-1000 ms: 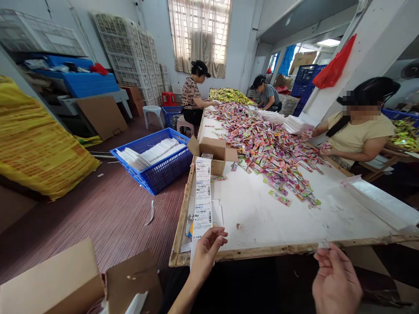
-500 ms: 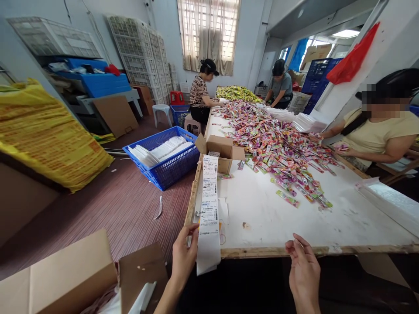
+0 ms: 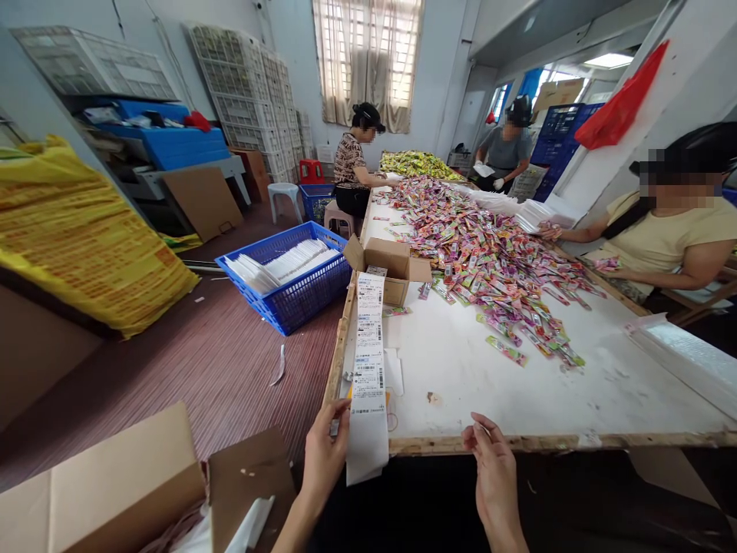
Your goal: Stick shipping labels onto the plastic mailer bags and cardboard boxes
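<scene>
A long strip of printed shipping labels (image 3: 369,376) runs from a small open cardboard box (image 3: 388,288) down over the table's near edge. At the strip's lower left edge, my left hand (image 3: 325,453) pinches it between thumb and fingers. My right hand (image 3: 492,476) is in front of the table edge, right of the strip, its fingers loosely bent and apart, with nothing visible in them. A small pale sliver (image 3: 530,486) shows against the dark area right of that hand. A big heap of small colourful packets (image 3: 489,246) covers the middle of the white table (image 3: 454,384).
A blue basket (image 3: 293,299) with white padded envelopes stands on the floor to the left. An open carton (image 3: 115,476) is at lower left. A co-worker (image 3: 685,230) sits at right; two other people work farther back. Bubble wrap (image 3: 691,361) lies at the right edge.
My right hand has moved left, nearer the label strip. My left hand has stayed at the strip. The far co-worker has straightened and holds something white.
</scene>
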Motion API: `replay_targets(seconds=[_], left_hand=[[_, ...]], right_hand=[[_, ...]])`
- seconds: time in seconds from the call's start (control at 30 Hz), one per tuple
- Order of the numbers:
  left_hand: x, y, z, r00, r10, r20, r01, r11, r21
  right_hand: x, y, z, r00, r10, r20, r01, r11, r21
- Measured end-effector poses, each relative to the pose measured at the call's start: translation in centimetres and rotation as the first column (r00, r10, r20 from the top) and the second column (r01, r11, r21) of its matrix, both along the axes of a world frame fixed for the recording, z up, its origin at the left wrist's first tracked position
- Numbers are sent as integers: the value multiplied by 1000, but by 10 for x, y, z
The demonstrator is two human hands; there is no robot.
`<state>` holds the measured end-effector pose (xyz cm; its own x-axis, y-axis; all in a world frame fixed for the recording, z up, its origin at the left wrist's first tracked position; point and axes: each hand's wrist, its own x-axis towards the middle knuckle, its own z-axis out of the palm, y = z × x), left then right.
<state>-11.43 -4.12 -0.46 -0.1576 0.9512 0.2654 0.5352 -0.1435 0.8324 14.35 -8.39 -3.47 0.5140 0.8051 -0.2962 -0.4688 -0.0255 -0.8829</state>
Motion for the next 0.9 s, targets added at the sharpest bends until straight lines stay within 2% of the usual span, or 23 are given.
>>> replay_targets(seconds=[0.13,0.33,0.6,0.77,0.9], left_hand=[[-2,0,0,1000,8,12,-8,1000,2],[-5,-1,-12,982,-58,-181,68,997,46],[-8,-12,-21,838,-120,-533,221,967,129],[-13,-15,-24,774,-151,-614,297,944,142],[-14,-15,-24,727,-191,-659,335,937,97]], right_hand=[[-16,-2,0,996,88,-24,-87,996,10],[-41,-9,-5,982,185,-26,-185,983,-5],[-56,-11,-10,964,266,-29,-265,964,20],[-62,-13,-14,954,299,-25,-298,954,8],[-67,-17,-15,942,335,-18,-335,942,-6]])
